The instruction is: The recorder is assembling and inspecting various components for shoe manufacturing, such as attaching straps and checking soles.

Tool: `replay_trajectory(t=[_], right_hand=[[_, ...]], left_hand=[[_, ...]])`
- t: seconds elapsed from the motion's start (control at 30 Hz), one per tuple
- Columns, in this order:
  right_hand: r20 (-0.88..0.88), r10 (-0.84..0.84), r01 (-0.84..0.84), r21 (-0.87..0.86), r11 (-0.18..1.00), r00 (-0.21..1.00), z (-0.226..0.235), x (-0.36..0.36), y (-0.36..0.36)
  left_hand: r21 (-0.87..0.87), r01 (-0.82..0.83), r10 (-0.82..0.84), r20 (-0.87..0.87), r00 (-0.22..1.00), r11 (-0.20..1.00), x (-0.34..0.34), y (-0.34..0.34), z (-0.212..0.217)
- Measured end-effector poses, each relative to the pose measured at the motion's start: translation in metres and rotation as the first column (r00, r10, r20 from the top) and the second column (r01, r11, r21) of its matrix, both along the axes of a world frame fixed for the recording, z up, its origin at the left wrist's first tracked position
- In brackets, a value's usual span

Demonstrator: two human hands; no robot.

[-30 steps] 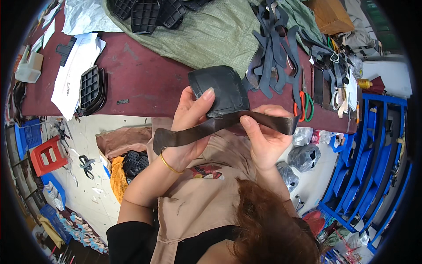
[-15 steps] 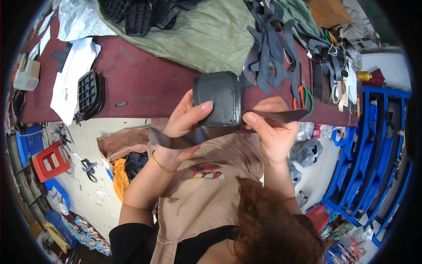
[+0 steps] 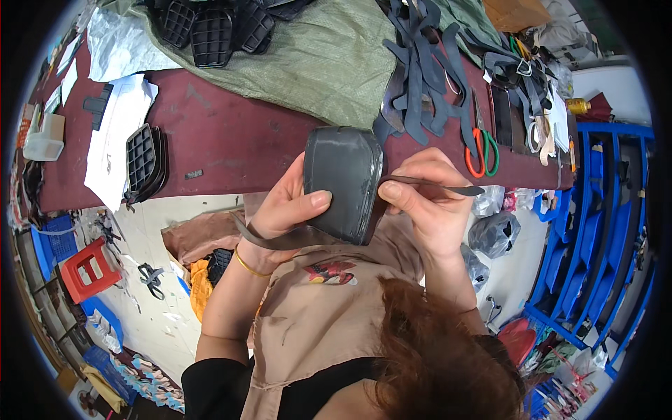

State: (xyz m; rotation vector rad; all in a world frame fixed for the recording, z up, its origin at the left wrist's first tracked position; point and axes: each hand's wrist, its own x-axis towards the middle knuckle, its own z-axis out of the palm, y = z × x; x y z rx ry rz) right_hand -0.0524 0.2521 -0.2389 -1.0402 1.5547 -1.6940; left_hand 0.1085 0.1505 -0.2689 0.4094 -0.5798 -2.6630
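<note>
Over the table's front edge I hold up a black, rounded, box-like piece (image 3: 341, 183) with a smooth face. My left hand (image 3: 294, 206) is closed on its left side, thumb flat on the face. A dark flexible strip (image 3: 283, 241) runs from over my left wrist behind the piece's lower edge and out to the right. At the piece's right edge, my right hand (image 3: 423, 199) pinches that strip between thumb and fingers; its free end sticks out past the fingers. Where the strip meets the piece's back is hidden.
On the dark red table (image 3: 231, 140) lie stacked black grid-backed pieces (image 3: 145, 162), white paper (image 3: 115, 140), a green woven sack (image 3: 301, 77) with more grid pieces (image 3: 211, 35), dark strips (image 3: 423, 91) and scissors (image 3: 483, 150). A blue rack (image 3: 595, 231) stands right; a red stool (image 3: 89, 269) left.
The black piece has turned and tilted so more of its face and right edge shows. My right hand has shifted slightly along with the strip, which now appears edge-on.
</note>
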Motion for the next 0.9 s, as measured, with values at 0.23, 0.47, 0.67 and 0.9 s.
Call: replay_trajectory(t=[0.23,0.47,0.67,0.9], right_hand=[[0.043,-0.009,0.009,0.004,1.000,0.999,0.007,0.000,0.000],[0.219,0.071,-0.044,-0.123,0.991,0.973,0.014,0.007,0.000],[0.276,0.123,-0.092,-0.123,0.988,0.953,0.021,0.009,0.008],[0.369,0.142,-0.082,-0.173,0.981,0.918,0.026,0.009,0.013]], left_hand=[[-0.097,0.071,-0.077,-0.057,0.995,0.993,0.010,0.002,-0.010],[-0.184,0.131,-0.146,-0.073,0.987,0.974,0.024,0.004,-0.010],[-0.212,0.201,-0.219,-0.061,0.974,0.956,0.037,0.007,0.000],[-0.395,0.348,-0.367,0.027,0.930,0.850,0.044,0.004,0.008]])
